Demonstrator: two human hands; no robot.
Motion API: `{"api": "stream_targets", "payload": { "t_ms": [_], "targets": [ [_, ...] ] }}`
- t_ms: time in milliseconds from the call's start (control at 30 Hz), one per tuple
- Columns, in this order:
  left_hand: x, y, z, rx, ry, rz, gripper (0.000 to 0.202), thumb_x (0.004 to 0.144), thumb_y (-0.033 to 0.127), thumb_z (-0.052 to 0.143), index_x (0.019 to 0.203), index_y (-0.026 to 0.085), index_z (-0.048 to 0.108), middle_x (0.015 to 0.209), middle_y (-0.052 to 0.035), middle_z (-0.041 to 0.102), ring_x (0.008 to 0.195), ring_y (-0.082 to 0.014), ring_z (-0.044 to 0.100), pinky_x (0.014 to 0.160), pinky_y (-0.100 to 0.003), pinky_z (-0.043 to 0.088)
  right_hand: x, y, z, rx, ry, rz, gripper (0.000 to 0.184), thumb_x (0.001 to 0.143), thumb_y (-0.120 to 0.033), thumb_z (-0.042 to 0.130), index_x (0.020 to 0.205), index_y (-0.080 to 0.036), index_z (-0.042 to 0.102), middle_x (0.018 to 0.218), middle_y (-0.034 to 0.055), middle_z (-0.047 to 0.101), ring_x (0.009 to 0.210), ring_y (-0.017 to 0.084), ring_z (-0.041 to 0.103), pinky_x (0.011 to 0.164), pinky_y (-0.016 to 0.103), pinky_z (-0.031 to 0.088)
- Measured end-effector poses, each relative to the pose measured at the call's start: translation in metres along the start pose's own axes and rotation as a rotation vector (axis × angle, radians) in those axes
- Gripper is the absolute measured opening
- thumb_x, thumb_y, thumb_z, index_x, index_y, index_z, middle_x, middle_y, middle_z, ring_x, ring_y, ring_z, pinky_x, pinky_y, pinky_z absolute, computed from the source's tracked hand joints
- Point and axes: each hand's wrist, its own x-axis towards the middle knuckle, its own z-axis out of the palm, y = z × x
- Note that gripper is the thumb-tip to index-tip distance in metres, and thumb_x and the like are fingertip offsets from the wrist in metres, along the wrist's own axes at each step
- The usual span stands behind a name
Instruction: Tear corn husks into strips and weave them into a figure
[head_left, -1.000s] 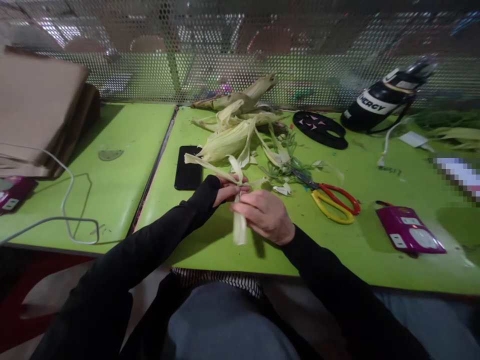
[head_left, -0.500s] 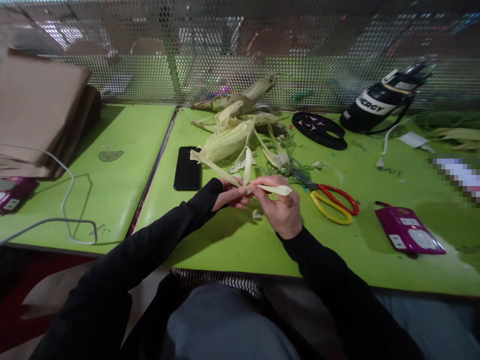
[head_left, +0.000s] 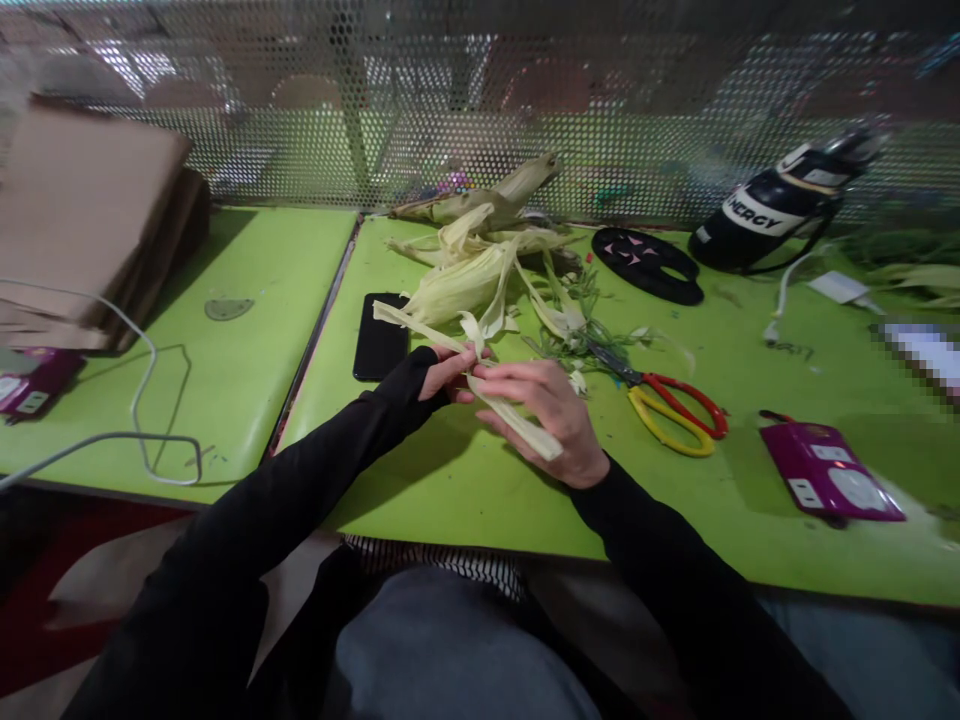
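Observation:
My left hand (head_left: 450, 372) pinches the crossing point of several pale corn husk strips (head_left: 420, 328) over the green table (head_left: 465, 480). My right hand (head_left: 551, 415) is closed around one husk strip (head_left: 521, 425) that runs from the crossing down across its palm toward me. Both arms wear black sleeves. A pile of loose corn husks (head_left: 472, 265) lies just beyond my hands.
Red-and-yellow scissors (head_left: 667, 405) lie right of my hands amid green scraps. A black phone (head_left: 380, 335) rests to the left. A purple device (head_left: 829, 470), a black disc (head_left: 649, 262), a black bottle (head_left: 780, 205), brown paper sheets (head_left: 90, 220) and a white cable (head_left: 142, 400) surround them. Perforated metal mesh (head_left: 480, 110) closes the back.
My right hand swung the husk strip from pointing right, above the table, down and across its palm toward me. My left hand kept its pinch at the crossing.

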Motion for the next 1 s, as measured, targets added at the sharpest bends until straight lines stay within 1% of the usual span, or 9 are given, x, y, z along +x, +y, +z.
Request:
{"api": "stream_targets", "payload": {
  "t_ms": [67,167,333,467,567,633,733,833,1000],
  "targets": [
    [-0.001,0.002,0.002,0.025,-0.003,0.017,0.022,0.089,0.026,0.06,0.099,0.013,0.075,0.08,-0.0068,0.068,0.062,-0.0102,0.061,0.058,-0.021,0.053,0.002,0.004,-0.005,-0.036,0.027,0.147,0.026,0.09,-0.03,0.064,0.115,-0.024,0.062,0.113,0.0082,0.07,0.103,0.025,0.066,0.086,0.046,0.055],
    [-0.002,0.001,0.002,0.079,-0.012,0.068,0.029,0.089,0.031,0.059,0.108,0.014,0.074,0.09,-0.0087,0.071,0.067,-0.012,0.062,0.058,-0.022,0.053,0.003,0.006,-0.008,0.057,-0.04,0.365,0.02,0.095,-0.034,0.056,0.107,-0.02,0.064,0.099,0.0075,0.072,0.087,0.021,0.068,0.074,0.038,0.056],
    [0.001,-0.005,0.0,0.084,0.023,0.114,0.03,0.089,0.033,0.059,0.111,0.015,0.07,0.106,-0.0105,0.073,0.071,-0.0134,0.066,0.059,-0.022,0.055,0.001,0.0,-0.002,0.307,-0.085,0.507,0.022,0.093,-0.04,0.06,0.094,-0.019,0.067,0.083,0.0034,0.074,0.07,0.016,0.067,0.061,0.028,0.053],
    [0.002,-0.008,0.0,-0.043,0.01,0.03,0.028,0.088,0.031,0.061,0.109,0.015,0.071,0.103,-0.0118,0.074,0.092,-0.0199,0.07,0.074,-0.027,0.06,-0.002,-0.005,0.004,0.239,-0.151,0.404,0.023,0.09,-0.041,0.063,0.089,-0.019,0.069,0.082,0.0041,0.074,0.066,0.016,0.068,0.058,0.028,0.053],
    [0.002,-0.007,0.003,-0.075,0.033,0.018,0.021,0.089,0.028,0.06,0.1,0.015,0.072,0.092,-0.0106,0.074,0.091,-0.0203,0.071,0.08,-0.03,0.06,-0.003,-0.011,0.003,0.009,-0.002,0.288,0.031,0.082,-0.044,0.073,0.099,-0.019,0.068,0.09,0.0078,0.075,0.074,0.02,0.069,0.066,0.034,0.056],
    [0.002,-0.007,0.004,-0.077,0.037,0.022,0.018,0.089,0.026,0.059,0.096,0.016,0.073,0.09,-0.0089,0.074,0.09,-0.0193,0.071,0.082,-0.03,0.06,-0.002,-0.015,0.0,0.032,0.049,0.251,0.031,0.085,-0.04,0.071,0.108,-0.021,0.067,0.098,0.008,0.075,0.081,0.021,0.071,0.073,0.035,0.058],
    [0.001,-0.005,0.006,-0.117,-0.003,-0.032,0.017,0.089,0.02,0.057,0.095,0.015,0.072,0.087,-0.0068,0.074,0.085,-0.0172,0.071,0.084,-0.031,0.059,0.0,-0.017,-0.004,0.243,0.002,0.312,0.015,0.093,-0.029,0.061,0.105,-0.023,0.068,0.1,0.0051,0.076,0.087,0.018,0.073,0.078,0.034,0.059],
    [-0.003,-0.004,0.008,-0.178,-0.024,-0.073,0.019,0.082,0.009,0.058,0.097,0.011,0.07,0.086,-0.0073,0.074,0.083,-0.0173,0.071,0.089,-0.033,0.058,0.002,-0.013,-0.006,0.411,-0.016,0.422,0.013,0.09,-0.028,0.065,0.101,-0.021,0.069,0.096,0.0044,0.077,0.084,0.018,0.074,0.074,0.034,0.061],
    [-0.014,-0.003,0.013,-0.139,-0.076,-0.052,0.014,0.075,0.004,0.068,0.089,0.008,0.067,0.089,-0.0109,0.075,0.085,-0.0168,0.071,0.094,-0.035,0.054,0.003,-0.003,-0.01,0.161,0.127,0.366,0.006,0.088,-0.025,0.068,0.091,-0.023,0.072,0.091,0.0024,0.077,0.079,0.019,0.073,0.074,0.036,0.06]
  ]
}}
